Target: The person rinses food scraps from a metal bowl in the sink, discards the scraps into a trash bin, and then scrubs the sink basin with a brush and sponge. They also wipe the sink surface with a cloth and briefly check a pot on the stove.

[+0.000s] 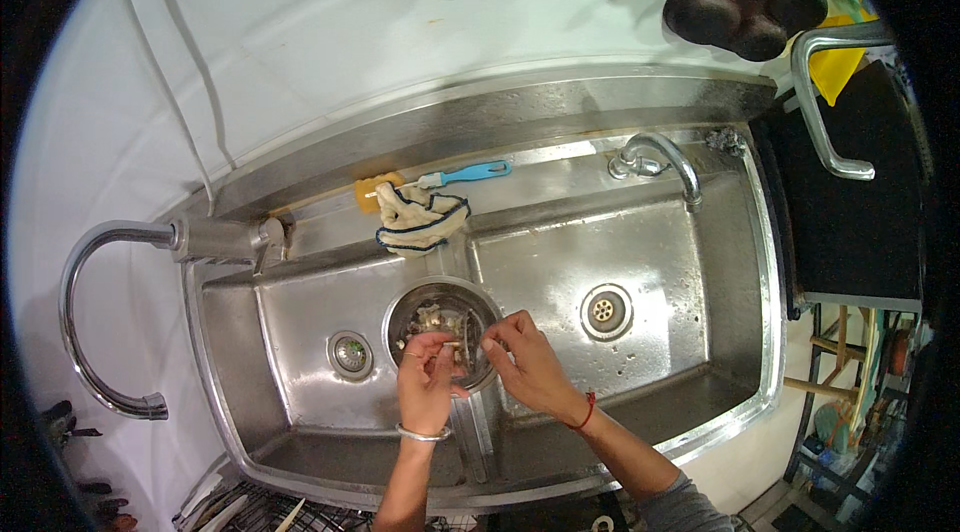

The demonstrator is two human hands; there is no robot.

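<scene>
A round steel bowl (450,289) rests over the divider between the two basins of a stainless steel sink (517,262). Pale, wet-looking scraps (429,316) lie inside it; I cannot tell what they are. My left hand (426,386), with a metal bangle at the wrist, is over the bowl's near side and pinches a small pale piece (452,344) between thumb and fingers. Close to the bowl's right rim is my right hand (536,367), a red thread around its wrist. Its thumb and forefinger are drawn together; whether something thin is between them is unclear.
Behind the bowl, a crumpled cream cloth (420,221) lies beside a blue-handled utensil (476,172) and a yellow sponge (366,187). Curved taps stand at left (71,307) and right (671,149). A steel scrubber (726,140) sits at the back corner. Both basins have drains.
</scene>
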